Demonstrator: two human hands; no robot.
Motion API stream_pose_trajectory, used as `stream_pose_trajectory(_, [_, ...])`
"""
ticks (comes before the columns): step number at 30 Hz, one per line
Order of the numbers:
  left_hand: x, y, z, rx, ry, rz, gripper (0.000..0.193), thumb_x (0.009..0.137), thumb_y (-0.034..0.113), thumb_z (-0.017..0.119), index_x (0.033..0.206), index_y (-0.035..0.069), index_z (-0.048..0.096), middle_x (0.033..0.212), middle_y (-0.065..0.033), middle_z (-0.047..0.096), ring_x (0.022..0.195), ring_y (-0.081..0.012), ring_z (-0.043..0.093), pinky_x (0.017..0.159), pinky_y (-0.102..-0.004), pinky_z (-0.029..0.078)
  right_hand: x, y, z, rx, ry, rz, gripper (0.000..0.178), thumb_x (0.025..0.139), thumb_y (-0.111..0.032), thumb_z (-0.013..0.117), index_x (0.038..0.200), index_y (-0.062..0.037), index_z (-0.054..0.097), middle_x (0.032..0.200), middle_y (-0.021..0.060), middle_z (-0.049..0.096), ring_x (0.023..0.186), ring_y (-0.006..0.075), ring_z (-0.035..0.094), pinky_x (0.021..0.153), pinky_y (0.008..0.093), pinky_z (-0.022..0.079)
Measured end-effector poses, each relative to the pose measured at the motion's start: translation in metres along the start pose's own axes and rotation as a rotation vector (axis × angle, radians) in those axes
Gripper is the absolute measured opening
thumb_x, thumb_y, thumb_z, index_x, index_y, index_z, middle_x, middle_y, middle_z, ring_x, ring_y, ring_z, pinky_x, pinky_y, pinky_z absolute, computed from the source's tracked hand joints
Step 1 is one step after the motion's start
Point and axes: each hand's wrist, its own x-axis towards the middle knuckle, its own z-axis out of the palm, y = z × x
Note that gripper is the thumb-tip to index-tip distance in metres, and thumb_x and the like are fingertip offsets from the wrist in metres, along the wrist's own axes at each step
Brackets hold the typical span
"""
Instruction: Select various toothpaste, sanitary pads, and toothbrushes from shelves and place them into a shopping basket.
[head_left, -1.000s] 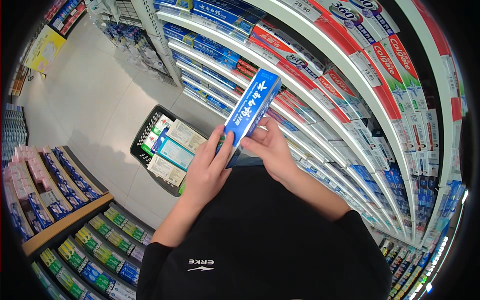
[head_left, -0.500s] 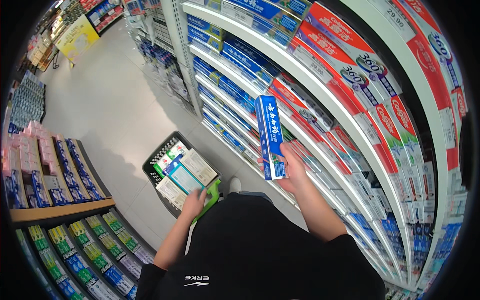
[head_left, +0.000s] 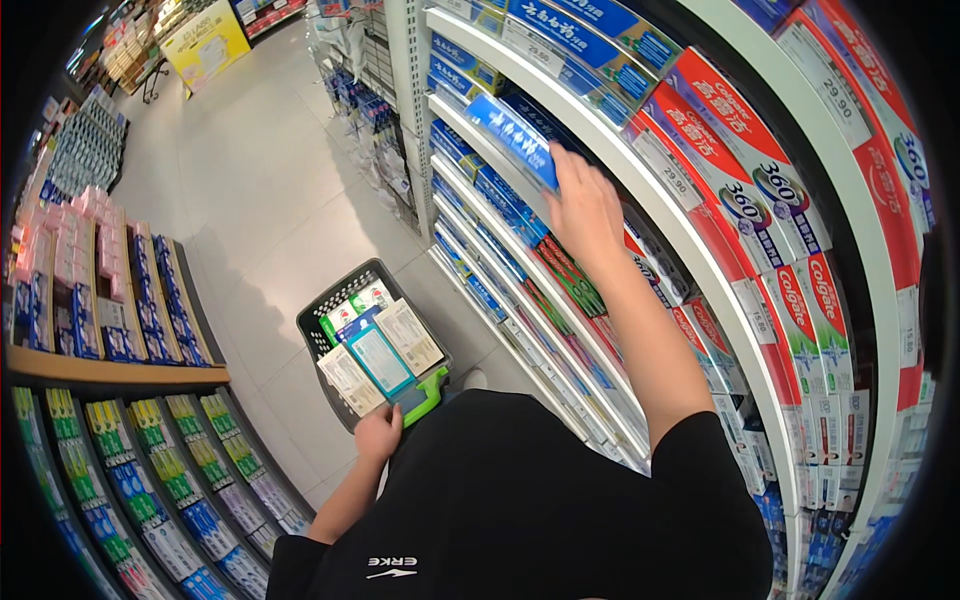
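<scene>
My right hand is stretched out to the shelves on the right and closed on one end of a blue toothpaste box. The box lies slantwise in front of a row of similar blue boxes, slightly blurred; whether it touches the shelf I cannot tell. Low in front of me, my left hand is closed at the green handle of a dark shopping basket. Inside the basket are a teal-and-white box, pale cartons and green-and-white packs.
Red toothpaste boxes fill the curved shelves to the right, behind white price rails. At the left stands a low display with pink packs above and toothbrush packs below. A tiled aisle runs ahead toward a yellow sign.
My right hand has carried the toothpaste box from in front of me up and forward to the shelf, tilting it from upright to slanted. My left hand remains by the basket handle.
</scene>
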Motion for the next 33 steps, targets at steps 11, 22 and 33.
stream_pose_trajectory(11, [0.03,-0.006,-0.004,0.011,0.266,0.087,0.038,0.093,0.036,0.061,0.07,0.006,0.064,0.071,-0.0155,0.068,0.069,-0.0375,0.068,0.065,-0.0492,0.054,0.056,0.061,0.053,-0.201,0.018,0.079,0.064,0.1,-0.026,0.058,0.153,0.0011,0.035,0.144,0.0307,0.051,0.132,0.0461,0.051,0.112,0.0488,0.04])
stream_pose_trajectory(22, [0.042,-0.014,0.002,0.101,0.404,0.167,0.032,0.091,0.03,0.062,0.068,0.007,0.062,0.068,-0.014,0.066,0.065,-0.0349,0.066,0.064,-0.0473,0.053,0.074,0.087,0.059,0.02,-0.308,0.482,0.065,0.096,-0.039,0.063,0.143,0.0047,0.05,0.138,0.0284,0.059,0.129,0.0418,0.057,0.109,0.0438,0.043])
stream_pose_trajectory(33, [0.042,-0.01,0.001,0.111,0.357,0.148,0.033,0.093,0.029,0.059,0.07,0.006,0.063,0.071,-0.0166,0.067,0.067,-0.0367,0.067,0.064,-0.049,0.053,0.067,0.076,0.047,0.063,-0.309,0.355,0.077,0.091,-0.023,0.075,0.149,0.0085,0.035,0.136,0.0271,0.059,0.116,0.0341,0.068,0.095,0.0391,0.056])
